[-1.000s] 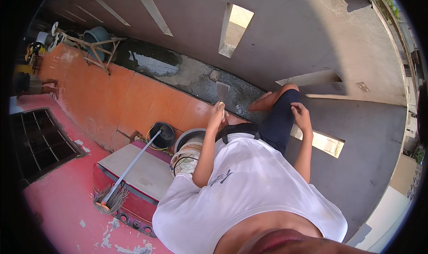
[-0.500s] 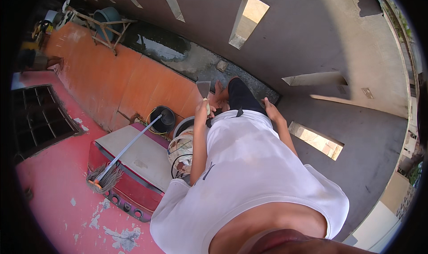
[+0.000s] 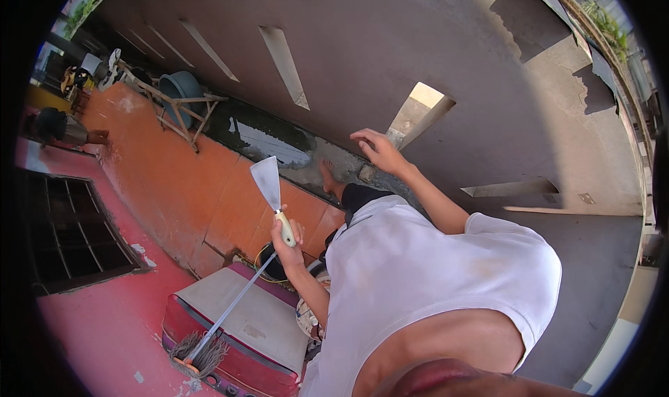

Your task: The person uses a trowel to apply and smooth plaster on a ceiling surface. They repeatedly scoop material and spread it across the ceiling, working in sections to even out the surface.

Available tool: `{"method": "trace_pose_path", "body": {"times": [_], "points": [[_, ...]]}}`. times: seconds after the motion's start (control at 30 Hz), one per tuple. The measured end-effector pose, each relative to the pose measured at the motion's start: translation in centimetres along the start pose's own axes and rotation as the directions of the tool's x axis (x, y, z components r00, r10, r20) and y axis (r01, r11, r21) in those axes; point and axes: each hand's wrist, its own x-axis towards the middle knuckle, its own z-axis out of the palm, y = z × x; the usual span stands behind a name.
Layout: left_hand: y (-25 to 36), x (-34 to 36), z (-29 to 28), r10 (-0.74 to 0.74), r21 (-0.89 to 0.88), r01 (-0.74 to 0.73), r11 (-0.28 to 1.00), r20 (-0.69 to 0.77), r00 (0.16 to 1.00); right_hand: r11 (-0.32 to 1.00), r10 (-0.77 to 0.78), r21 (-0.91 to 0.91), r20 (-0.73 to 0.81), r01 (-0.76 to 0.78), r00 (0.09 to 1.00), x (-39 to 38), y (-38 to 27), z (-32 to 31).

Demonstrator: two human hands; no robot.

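My left hand [image 3: 289, 237] is closed round the cream handle of a putty knife [image 3: 267, 182], whose wide grey metal blade points up and away. It is held over the orange tiled floor [image 3: 209, 202]. My right hand [image 3: 378, 148] is raised in front of the grey wall [image 3: 348, 56], near a slanted opening in it [image 3: 419, 113]. Its fingers are stretched out and nothing is in them. My bare foot [image 3: 329, 176] stands on the wet concrete strip at the foot of that wall.
A mop [image 3: 198, 355] leans across a red cabinet with a grey top [image 3: 251, 320], beside a black bucket [image 3: 273, 263]. Ahead, a wooden stand [image 3: 182, 111] and blue tub [image 3: 180, 94] border a puddle [image 3: 268, 145]. A person [image 3: 70, 129] is at the far left by the pink wall [image 3: 104, 313].
My left hand has lifted the putty knife forward and to the left. My right hand has risen from beside my hip toward the wall. The view has shifted, with my foot stepping forward.
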Motion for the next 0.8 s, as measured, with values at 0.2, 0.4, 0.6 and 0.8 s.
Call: {"method": "trace_pose_path", "body": {"times": [0.2,0.4,0.6,0.8], "points": [[8.2,14.6,5.2,0.043,0.197,-0.121,0.973,0.36,0.932,0.839,-0.542,-0.327,-0.435,0.434,0.719,16.3,-8.4,-1.8],[13.8,22.8,11.3,-0.12,0.279,-0.142,0.95,0.744,0.657,0.699,-0.702,-0.487,-0.609,0.524,0.37,21.6,-11.9,-4.8],[14.0,26.4,16.8,-0.244,0.273,0.017,0.962,0.829,0.503,0.852,-0.226,0.074,-0.841,0.519,0.491,21.5,-14.2,-3.0],[11.3,27.3,20.8,-0.407,0.383,0.144,0.913,0.811,0.421,0.898,0.095,0.266,-0.894,0.349,0.438,20.4,-14.0,-1.2]]}}
